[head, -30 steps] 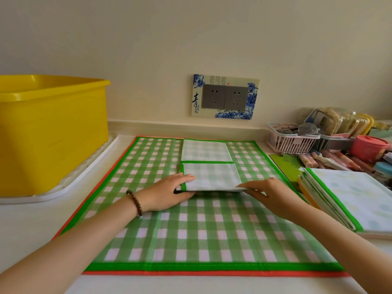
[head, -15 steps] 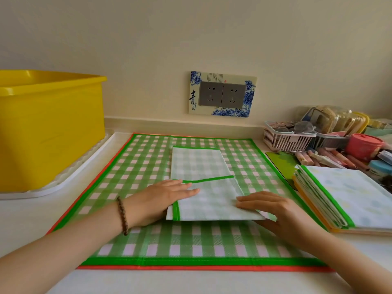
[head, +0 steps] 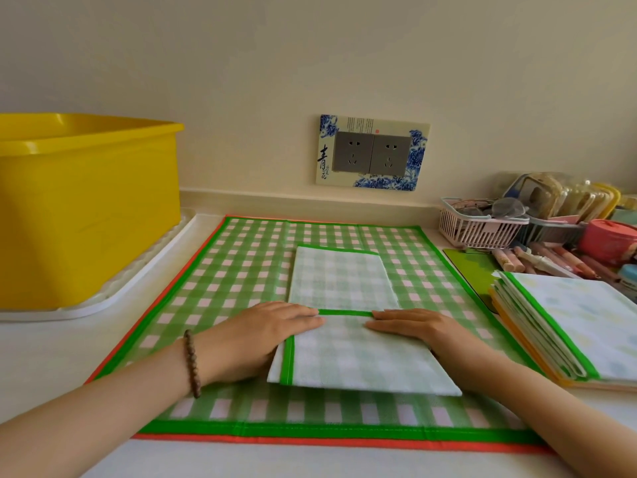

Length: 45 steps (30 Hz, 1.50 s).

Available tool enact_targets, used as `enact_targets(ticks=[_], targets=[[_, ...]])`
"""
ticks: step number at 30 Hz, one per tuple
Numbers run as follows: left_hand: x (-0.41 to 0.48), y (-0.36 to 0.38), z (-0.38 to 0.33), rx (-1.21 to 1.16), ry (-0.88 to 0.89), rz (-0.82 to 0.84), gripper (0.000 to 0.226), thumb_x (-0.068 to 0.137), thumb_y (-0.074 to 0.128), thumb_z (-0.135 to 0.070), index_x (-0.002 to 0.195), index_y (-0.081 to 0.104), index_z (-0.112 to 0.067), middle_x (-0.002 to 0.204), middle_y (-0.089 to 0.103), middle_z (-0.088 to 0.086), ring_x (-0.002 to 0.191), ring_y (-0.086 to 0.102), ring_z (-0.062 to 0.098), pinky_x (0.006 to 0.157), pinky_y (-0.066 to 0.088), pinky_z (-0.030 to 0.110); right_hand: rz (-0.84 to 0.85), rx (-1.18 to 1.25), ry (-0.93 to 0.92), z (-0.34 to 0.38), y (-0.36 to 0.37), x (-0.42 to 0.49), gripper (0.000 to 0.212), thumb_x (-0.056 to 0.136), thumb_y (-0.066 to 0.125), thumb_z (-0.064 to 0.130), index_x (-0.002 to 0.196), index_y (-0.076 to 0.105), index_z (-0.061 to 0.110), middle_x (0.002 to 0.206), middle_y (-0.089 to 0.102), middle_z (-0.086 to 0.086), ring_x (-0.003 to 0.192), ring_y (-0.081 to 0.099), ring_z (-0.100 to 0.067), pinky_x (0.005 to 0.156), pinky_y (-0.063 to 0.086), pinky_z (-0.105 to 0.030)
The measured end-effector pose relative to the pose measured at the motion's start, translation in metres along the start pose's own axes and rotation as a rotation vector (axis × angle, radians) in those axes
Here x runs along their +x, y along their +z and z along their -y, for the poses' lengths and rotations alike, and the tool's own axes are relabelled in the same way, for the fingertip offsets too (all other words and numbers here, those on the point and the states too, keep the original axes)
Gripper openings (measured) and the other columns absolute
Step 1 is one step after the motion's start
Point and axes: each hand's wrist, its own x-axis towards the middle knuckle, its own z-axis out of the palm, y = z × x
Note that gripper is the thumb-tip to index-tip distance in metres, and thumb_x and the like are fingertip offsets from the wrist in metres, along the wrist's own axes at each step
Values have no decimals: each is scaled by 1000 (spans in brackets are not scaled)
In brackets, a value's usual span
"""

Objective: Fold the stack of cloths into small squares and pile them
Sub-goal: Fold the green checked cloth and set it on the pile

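Folded cloth (head: 358, 360) under flat left hand (head: 272, 329), right hand (head: 410, 327).

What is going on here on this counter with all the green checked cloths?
A person is folding a green-checked cloth on a counter. The left hand and the right hand both lie flat on it with straight fingers, pressing down the near flap by its green hem. It rests on a larger checked cloth spread underneath. A stack of cloths lies to the right, and a yellow tub stands at the left.
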Motion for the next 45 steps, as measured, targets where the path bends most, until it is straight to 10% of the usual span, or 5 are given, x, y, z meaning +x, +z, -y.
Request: enact_targets(ticks=[9,22,30,39,45], targets=[[22,-2,21,-518,-276,-183,26,92,50,-40,112,60,-27,101,62,-19,84,57,-9,75,48,9,-219,286,337,-8,-2,20,18,93,54,25,107,64,23,96,64,10,81,59,-1,69,44,-15],[57,9,45,-765,-441,-428,26,78,74,-25,92,68,-3,84,70,9,72,63,17,68,55,29,-414,658,569,-18,2,51,18,84,68,26,98,63,15,79,68,4,47,57,4,38,36,-5],[64,7,52,-550,-517,-319,34,80,71,-39,98,56,-13,77,67,0,64,61,7,61,48,19,-350,461,679,-25,-3,65,35,78,72,36,104,58,18,84,58,8,71,52,-4,54,36,-17],[95,-7,46,-364,-381,-346,51,102,28,-34,148,22,-13,154,22,4,141,22,18,114,20,31,-455,240,441,-5,7,99,35,96,48,30,128,53,18,138,45,0,108,52,-14,91,39,-25],[124,10,54,-213,-412,-117,53,103,12,-34,151,4,-12,159,-3,3,146,-4,17,119,2,34,-213,103,373,12,27,148,47,102,28,28,148,25,18,157,19,0,145,11,-15,119,8,-36]])
